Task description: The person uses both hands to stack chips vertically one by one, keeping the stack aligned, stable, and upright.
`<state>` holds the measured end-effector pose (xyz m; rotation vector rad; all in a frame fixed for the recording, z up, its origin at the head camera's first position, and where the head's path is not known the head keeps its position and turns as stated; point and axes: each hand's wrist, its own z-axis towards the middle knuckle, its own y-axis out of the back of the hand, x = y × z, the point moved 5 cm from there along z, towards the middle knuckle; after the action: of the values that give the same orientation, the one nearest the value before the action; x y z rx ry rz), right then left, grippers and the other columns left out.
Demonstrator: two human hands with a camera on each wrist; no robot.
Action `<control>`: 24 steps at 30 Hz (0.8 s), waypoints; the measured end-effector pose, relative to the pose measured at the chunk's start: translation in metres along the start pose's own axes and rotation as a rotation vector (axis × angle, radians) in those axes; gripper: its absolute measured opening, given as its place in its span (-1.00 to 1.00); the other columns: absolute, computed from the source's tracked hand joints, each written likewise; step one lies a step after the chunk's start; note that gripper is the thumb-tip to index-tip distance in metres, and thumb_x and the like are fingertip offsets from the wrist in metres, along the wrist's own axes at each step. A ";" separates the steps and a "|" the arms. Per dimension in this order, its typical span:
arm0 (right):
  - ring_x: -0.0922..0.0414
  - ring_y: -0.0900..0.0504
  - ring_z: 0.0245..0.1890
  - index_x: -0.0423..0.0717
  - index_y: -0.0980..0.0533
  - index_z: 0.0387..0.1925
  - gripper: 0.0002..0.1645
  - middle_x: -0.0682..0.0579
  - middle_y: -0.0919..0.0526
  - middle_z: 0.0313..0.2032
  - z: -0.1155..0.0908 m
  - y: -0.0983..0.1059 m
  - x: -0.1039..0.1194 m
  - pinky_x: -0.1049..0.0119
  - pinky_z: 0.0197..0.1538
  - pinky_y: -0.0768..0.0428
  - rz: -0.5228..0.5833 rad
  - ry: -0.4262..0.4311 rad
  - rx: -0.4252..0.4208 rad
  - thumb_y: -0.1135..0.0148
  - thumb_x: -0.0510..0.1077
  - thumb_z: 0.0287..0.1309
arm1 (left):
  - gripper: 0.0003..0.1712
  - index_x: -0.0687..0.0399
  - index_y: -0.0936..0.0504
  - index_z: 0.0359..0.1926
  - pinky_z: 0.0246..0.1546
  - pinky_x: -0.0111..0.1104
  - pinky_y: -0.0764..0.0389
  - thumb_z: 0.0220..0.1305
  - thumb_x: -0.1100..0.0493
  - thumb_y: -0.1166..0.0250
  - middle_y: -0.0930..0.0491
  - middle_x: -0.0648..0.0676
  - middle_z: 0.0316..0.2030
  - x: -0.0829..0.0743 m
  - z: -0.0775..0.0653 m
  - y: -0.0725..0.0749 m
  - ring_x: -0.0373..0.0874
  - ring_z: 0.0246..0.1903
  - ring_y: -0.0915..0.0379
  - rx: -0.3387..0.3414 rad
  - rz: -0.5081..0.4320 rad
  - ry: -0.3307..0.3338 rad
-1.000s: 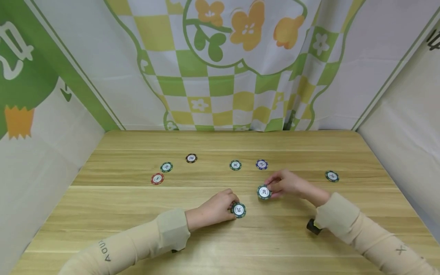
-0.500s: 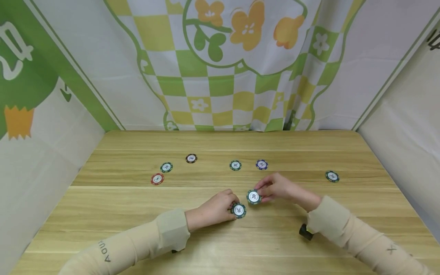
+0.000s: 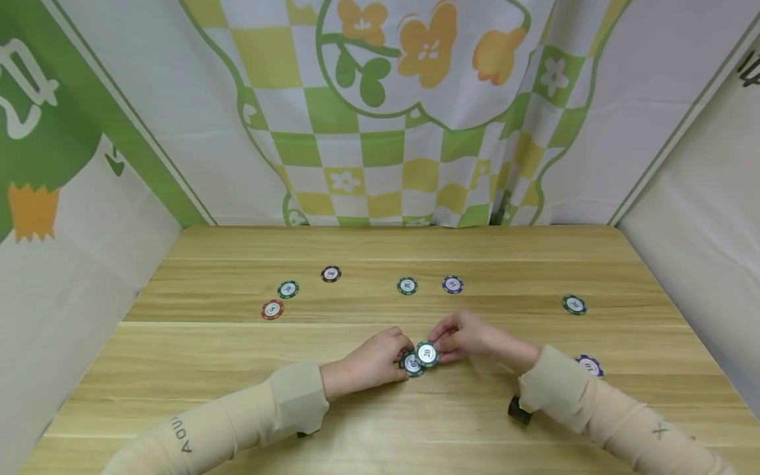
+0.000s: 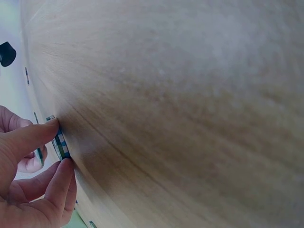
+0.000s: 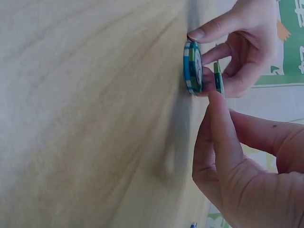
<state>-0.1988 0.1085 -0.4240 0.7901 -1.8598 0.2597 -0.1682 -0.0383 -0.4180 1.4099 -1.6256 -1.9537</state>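
My left hand (image 3: pixel 373 358) grips a small stack of green-edged poker chips (image 5: pixel 189 69) at the table surface, thumb on one side and fingers on the other. The top chip reads 20. Between my right thumb and fingers, a single green poker chip (image 3: pixel 427 354) marked 20 is pinched. In the head view it partly covers the stack; the right wrist view has it just above, with a gap between. My right hand (image 3: pixel 471 335) comes in from the right. How many chips the stack has is hard to tell.
Loose poker chips lie flat farther back: a red 5 (image 3: pixel 272 309), a green one (image 3: pixel 287 289), a black 100 (image 3: pixel 330 274), a green 20 (image 3: pixel 407 285) and a blue 10 (image 3: pixel 453 284). Rightward are another green 20 (image 3: pixel 574 304) and a blue 10 (image 3: pixel 590 365), partly behind the sleeve.
My right hand has carried its green chip left and nearer, until it overlaps the stack in the head view. The blue chip behind the right sleeve has come into sight. My left hand stays put.
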 end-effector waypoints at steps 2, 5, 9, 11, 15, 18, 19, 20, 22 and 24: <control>0.19 -0.58 -0.47 -0.54 -0.44 -0.19 -0.76 -0.17 -0.57 -0.35 0.001 -0.003 -0.001 0.32 -0.29 -0.61 0.004 -0.013 0.002 -0.07 -0.47 0.06 | -0.59 0.31 -0.56 -0.17 -0.34 -0.55 -0.44 -0.08 0.22 -0.42 -0.45 0.03 -0.32 0.000 0.000 0.000 -0.29 -0.39 -0.34 -0.002 -0.001 -0.003; 0.18 -0.58 -0.46 -0.52 -0.45 -0.20 -0.77 -0.18 -0.56 -0.35 0.002 -0.006 -0.002 0.32 -0.29 -0.61 -0.002 -0.027 -0.012 -0.07 -0.47 0.06 | -0.59 0.31 -0.56 -0.17 -0.34 -0.55 -0.44 -0.09 0.22 -0.42 -0.45 0.04 -0.32 0.000 0.000 0.000 -0.29 -0.39 -0.33 -0.005 -0.004 -0.004; 0.19 -0.58 -0.48 -0.49 -0.46 -0.22 -0.80 -0.16 -0.56 -0.36 0.003 -0.009 -0.002 0.34 -0.31 -0.61 -0.034 -0.043 -0.031 -0.08 -0.47 0.06 | -0.59 0.29 -0.56 -0.18 -0.34 -0.54 -0.43 -0.09 0.22 -0.42 -0.44 0.03 -0.32 0.000 -0.001 0.001 -0.29 -0.40 -0.31 -0.015 -0.005 -0.010; 0.20 -0.58 -0.49 -0.48 -0.47 -0.23 -0.82 -0.15 -0.56 -0.37 0.003 -0.011 -0.001 0.35 -0.32 -0.60 -0.055 -0.051 -0.039 -0.08 -0.46 0.07 | -0.60 0.28 -0.56 -0.18 -0.34 -0.54 -0.42 -0.10 0.22 -0.42 -0.44 0.02 -0.33 0.000 -0.001 0.001 -0.30 -0.40 -0.31 -0.018 -0.005 -0.012; 0.22 -0.57 -0.51 -0.47 -0.48 -0.25 -0.83 -0.13 -0.57 -0.38 0.003 -0.015 -0.001 0.36 -0.35 -0.60 -0.074 -0.050 -0.056 -0.10 -0.45 0.07 | -0.60 0.27 -0.57 -0.19 -0.34 -0.54 -0.42 -0.10 0.22 -0.42 -0.43 0.00 -0.34 0.000 -0.001 0.000 -0.30 -0.40 -0.30 -0.015 -0.008 -0.009; 0.23 -0.56 -0.53 -0.50 -0.47 -0.26 -0.83 -0.13 -0.57 -0.40 0.003 -0.018 0.001 0.36 -0.35 -0.60 -0.070 -0.033 -0.063 -0.11 -0.46 0.05 | -0.60 0.27 -0.57 -0.19 -0.34 -0.54 -0.42 -0.10 0.22 -0.42 -0.42 0.00 -0.34 0.000 0.000 0.000 -0.30 -0.41 -0.30 -0.012 -0.007 -0.005; 0.24 -0.56 -0.54 -0.50 -0.47 -0.26 -0.83 -0.13 -0.57 -0.41 0.003 -0.019 0.001 0.36 -0.35 -0.60 -0.073 -0.031 -0.066 -0.11 -0.46 0.05 | -0.60 0.27 -0.56 -0.18 -0.34 -0.54 -0.42 -0.10 0.22 -0.42 -0.42 0.01 -0.34 0.001 0.000 0.000 -0.30 -0.41 -0.30 -0.011 -0.007 -0.003; 0.24 -0.56 -0.54 -0.51 -0.47 -0.26 -0.83 -0.13 -0.57 -0.41 0.003 -0.020 0.002 0.36 -0.35 -0.60 -0.069 -0.027 -0.068 -0.11 -0.47 0.04 | -0.60 0.27 -0.56 -0.18 -0.35 -0.54 -0.42 -0.10 0.23 -0.42 -0.42 0.01 -0.34 0.001 0.000 0.000 -0.30 -0.41 -0.29 -0.009 -0.006 -0.002; 0.24 -0.56 -0.55 -0.52 -0.47 -0.27 -0.83 -0.13 -0.58 -0.42 0.003 -0.022 0.002 0.36 -0.36 -0.61 -0.074 -0.022 -0.071 -0.11 -0.47 0.04 | -0.60 0.28 -0.56 -0.18 -0.35 -0.54 -0.42 -0.09 0.23 -0.42 -0.42 0.01 -0.34 0.000 0.000 0.001 -0.30 -0.41 -0.29 -0.007 -0.002 -0.001; 0.25 -0.56 -0.55 -0.51 -0.48 -0.28 -0.84 -0.12 -0.58 -0.43 0.003 -0.023 0.003 0.37 -0.37 -0.60 -0.093 -0.025 -0.082 -0.11 -0.47 0.04 | -0.61 0.27 -0.56 -0.18 -0.36 -0.54 -0.41 -0.09 0.22 -0.42 -0.42 0.01 -0.34 0.000 -0.001 0.001 -0.30 -0.41 -0.29 -0.005 0.003 -0.001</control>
<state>-0.1873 0.0878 -0.4271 0.8248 -1.8395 0.1143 -0.1681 -0.0392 -0.4175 1.4037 -1.6217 -1.9554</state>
